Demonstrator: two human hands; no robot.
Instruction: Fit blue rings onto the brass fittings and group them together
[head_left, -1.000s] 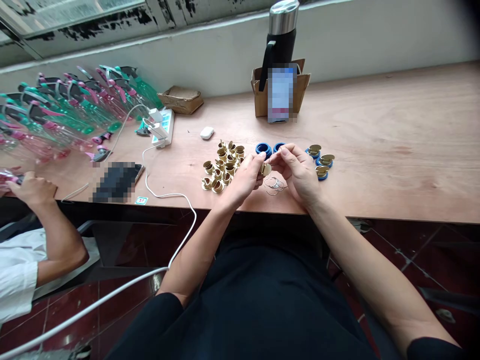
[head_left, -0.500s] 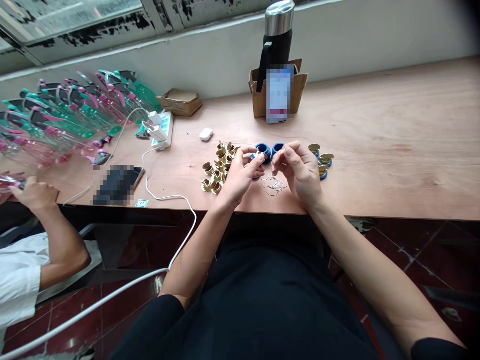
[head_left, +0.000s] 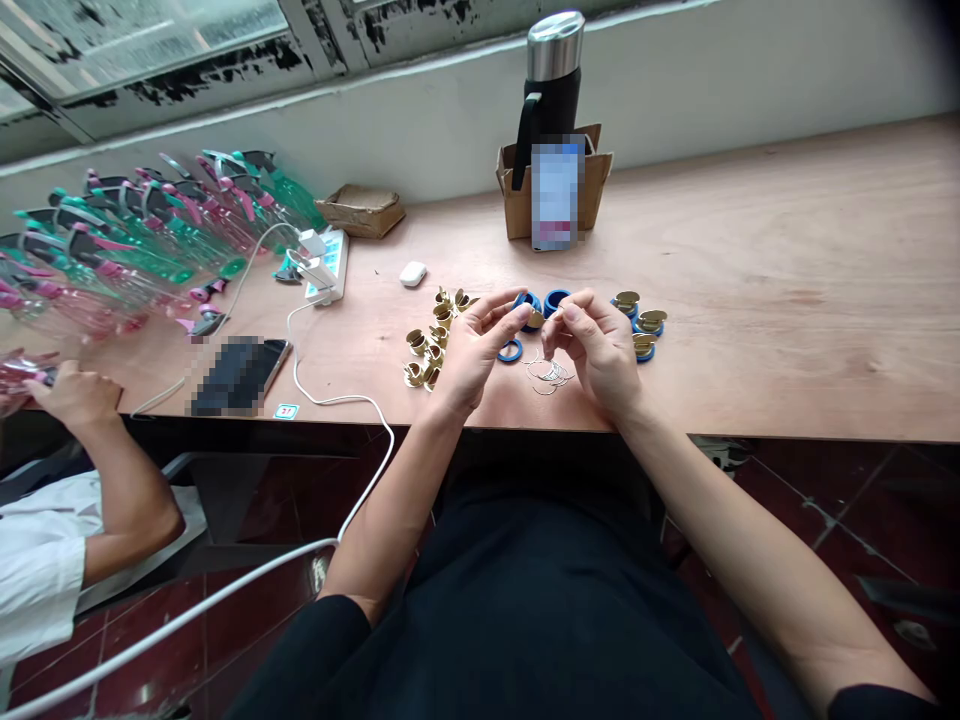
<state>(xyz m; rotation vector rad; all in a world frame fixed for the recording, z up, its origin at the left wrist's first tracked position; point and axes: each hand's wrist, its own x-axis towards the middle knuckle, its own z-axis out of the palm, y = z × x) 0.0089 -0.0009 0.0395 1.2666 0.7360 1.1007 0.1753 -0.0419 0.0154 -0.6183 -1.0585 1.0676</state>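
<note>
My left hand (head_left: 474, 352) is closed, with thumb and fingertips around a small gold lidded cap (head_left: 534, 319) with blue beside it. Whether that blue belongs to the cap or to a part behind it, I cannot tell. To its right, my right hand (head_left: 596, 345) is pinched, fingertips close to the cap; what lies in the pinch is too small to make out. Between the hands lie a blue ring (head_left: 510, 350) and a loose pile of thin wire rings (head_left: 551, 374). A blue threaded collar (head_left: 556, 301) stands just behind the fingertips.
Several gold caps (head_left: 415, 342) sit left; several gold caps on blue collars (head_left: 649, 321) sit right. Behind are a white earbud case (head_left: 412, 274) and a flask (head_left: 553, 95) in a cardboard box (head_left: 517, 210). A phone (head_left: 238, 376), power strip (head_left: 335, 262), spray bottles (head_left: 142, 225) and a co-worker's hand (head_left: 79, 395) are left.
My left fingers have shifted and the gold cap now shows more plainly between them. The blue ring beneath has come into fuller view. My right hand stays pinched, slightly further left.
</note>
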